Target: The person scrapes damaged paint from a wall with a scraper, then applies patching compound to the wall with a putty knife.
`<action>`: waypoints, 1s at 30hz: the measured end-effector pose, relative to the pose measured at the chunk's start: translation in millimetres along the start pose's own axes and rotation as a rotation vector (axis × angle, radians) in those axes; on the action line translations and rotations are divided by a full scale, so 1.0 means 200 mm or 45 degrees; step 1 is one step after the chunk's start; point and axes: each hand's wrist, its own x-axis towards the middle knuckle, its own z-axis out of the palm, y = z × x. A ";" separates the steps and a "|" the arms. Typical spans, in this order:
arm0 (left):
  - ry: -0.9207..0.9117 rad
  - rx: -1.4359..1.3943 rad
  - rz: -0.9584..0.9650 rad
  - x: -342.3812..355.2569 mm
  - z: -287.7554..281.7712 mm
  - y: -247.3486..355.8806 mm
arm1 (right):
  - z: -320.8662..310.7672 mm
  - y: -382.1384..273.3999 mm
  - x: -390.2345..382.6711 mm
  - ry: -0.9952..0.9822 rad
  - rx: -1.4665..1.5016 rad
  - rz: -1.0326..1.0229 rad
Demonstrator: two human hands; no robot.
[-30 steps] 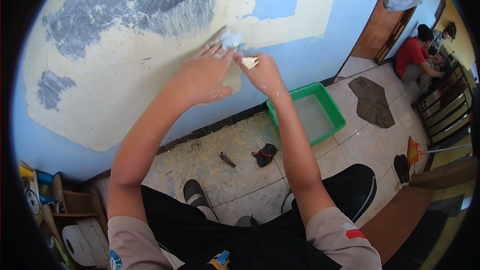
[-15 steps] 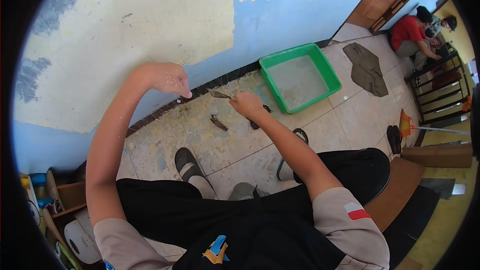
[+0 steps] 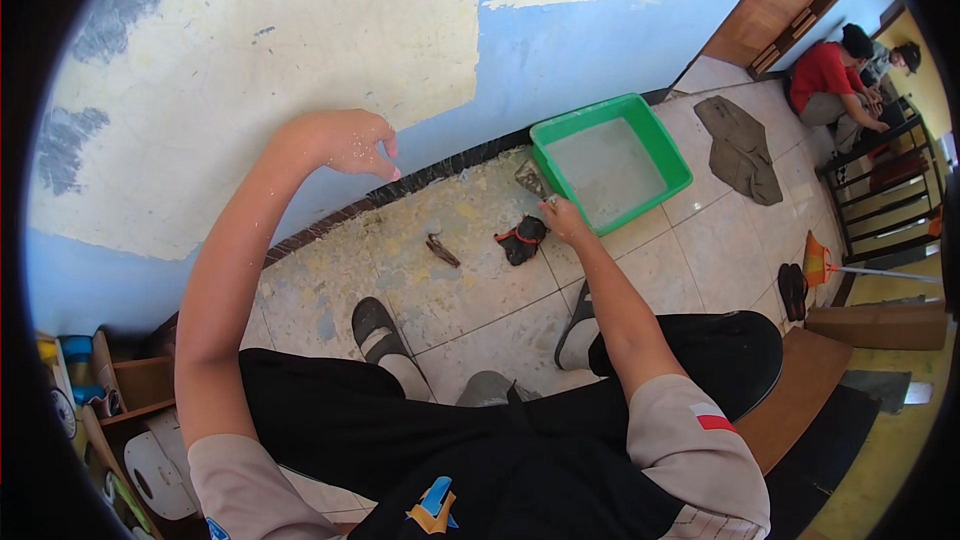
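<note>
In my right hand [image 3: 567, 220] is a scraper [image 3: 530, 178], its flat, stained blade pointing toward the wall. The blade lies close by the near left side of a green tub [image 3: 660, 195], which contains cloudy greyish water. My left hand [image 3: 350, 145] hovers in front of the wall [image 3: 340, 60], with pale flecks on its skin. Its thumb and fingers are curved but apart, and nothing shows between them. Below my right hand, a black bundle with a red cord [image 3: 521, 240] lies on the floor. A small brown strip [image 3: 441, 250] lies to its left.
Crumbs and patches cover the tiles [image 3: 350, 270] along the wall. My sandalled feet stand nearby. A brown cloth [image 3: 738, 150] lies beyond the tub. Two people [image 3: 830, 80] sit at the far right near a black rack [image 3: 885, 180]. Wooden shelves [image 3: 140, 380] stand at left.
My right hand has moved right with the scraper, from near my left hand to the tub's side, uncovering the black bundle. My left thumb and fingers have spread apart.
</note>
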 end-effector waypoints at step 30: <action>0.187 -0.004 0.298 0.19 -0.23 0.28 | -0.91 -0.61 0.26 -0.116 1.142 0.163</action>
